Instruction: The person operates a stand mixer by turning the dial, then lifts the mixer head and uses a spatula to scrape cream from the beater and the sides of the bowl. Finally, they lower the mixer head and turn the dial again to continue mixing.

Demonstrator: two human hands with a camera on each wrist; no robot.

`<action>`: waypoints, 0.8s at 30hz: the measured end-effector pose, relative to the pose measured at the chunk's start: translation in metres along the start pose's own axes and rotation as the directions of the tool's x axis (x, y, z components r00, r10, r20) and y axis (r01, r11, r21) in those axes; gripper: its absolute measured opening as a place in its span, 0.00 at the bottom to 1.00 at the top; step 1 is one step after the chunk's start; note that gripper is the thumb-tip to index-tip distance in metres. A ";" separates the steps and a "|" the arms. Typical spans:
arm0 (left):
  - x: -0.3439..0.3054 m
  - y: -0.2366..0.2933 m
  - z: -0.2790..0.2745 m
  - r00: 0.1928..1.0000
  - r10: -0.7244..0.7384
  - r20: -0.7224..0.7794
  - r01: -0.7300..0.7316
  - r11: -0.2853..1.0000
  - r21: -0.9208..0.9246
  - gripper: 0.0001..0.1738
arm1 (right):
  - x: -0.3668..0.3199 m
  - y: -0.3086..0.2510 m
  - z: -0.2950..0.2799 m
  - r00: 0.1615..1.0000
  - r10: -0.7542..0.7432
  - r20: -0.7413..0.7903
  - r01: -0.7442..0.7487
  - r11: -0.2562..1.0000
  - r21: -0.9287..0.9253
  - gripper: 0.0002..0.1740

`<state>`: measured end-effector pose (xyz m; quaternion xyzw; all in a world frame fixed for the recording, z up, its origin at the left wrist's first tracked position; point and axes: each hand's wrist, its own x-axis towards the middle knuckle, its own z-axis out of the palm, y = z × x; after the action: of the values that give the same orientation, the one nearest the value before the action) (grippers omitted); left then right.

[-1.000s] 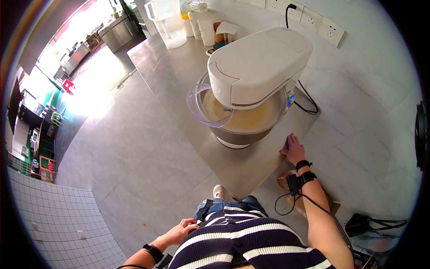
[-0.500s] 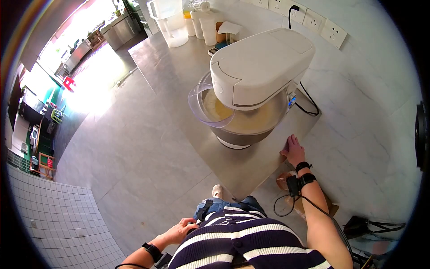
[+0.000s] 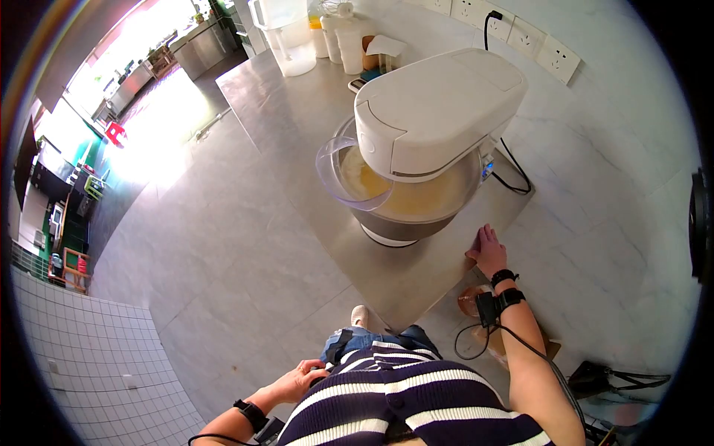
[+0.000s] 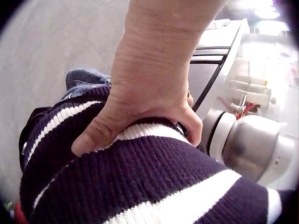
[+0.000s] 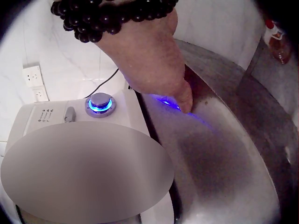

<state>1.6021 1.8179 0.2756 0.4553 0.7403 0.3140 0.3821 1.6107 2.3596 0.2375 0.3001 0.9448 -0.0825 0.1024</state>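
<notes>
A white stand mixer [image 3: 439, 111] stands on the steel table, its head lowered over a metal bowl [image 3: 405, 224]. Pale yellow mixture [image 3: 439, 195] shows inside, under a clear splash guard [image 3: 327, 175]. My right hand [image 3: 489, 253] rests on the tabletop by the wall, fingers extended, close beside the mixer. In the right wrist view a blue ring glows round the mixer's knob [image 5: 100, 103], near that hand. At my waist, my left hand [image 4: 145, 100] rests against the striped knit top [image 4: 140, 172], its thumb apart from the fingers.
Toward the table's far end stand a clear pitcher [image 3: 288, 44] and several pale containers [image 3: 349, 48]. A black cord [image 3: 513, 182] runs behind the mixer; sockets [image 3: 526, 39] line the wall. The table's near corner [image 3: 398, 323] is just ahead of my body.
The head view has shifted slightly, so the mixer appears a little farther right. Both hands keep their places. The yellow mixture in the bowl looks a little different in shape.
</notes>
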 end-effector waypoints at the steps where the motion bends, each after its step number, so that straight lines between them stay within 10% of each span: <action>1: 0.000 0.001 0.000 1.000 0.002 0.001 -0.002 1.000 -0.004 0.25 | -0.001 0.000 -0.001 1.000 0.003 0.005 -0.003 1.000 0.000 0.45; 24: 0.001 -0.014 0.005 1.000 0.025 0.000 -0.025 1.000 0.019 0.23 | 0.003 -0.001 0.001 1.000 0.006 0.009 -0.007 1.000 0.017 0.44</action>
<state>1.5999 1.8134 0.2612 0.4682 0.7375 0.3117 0.3738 1.6075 2.3607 0.2361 0.3036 0.9426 -0.0917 0.1044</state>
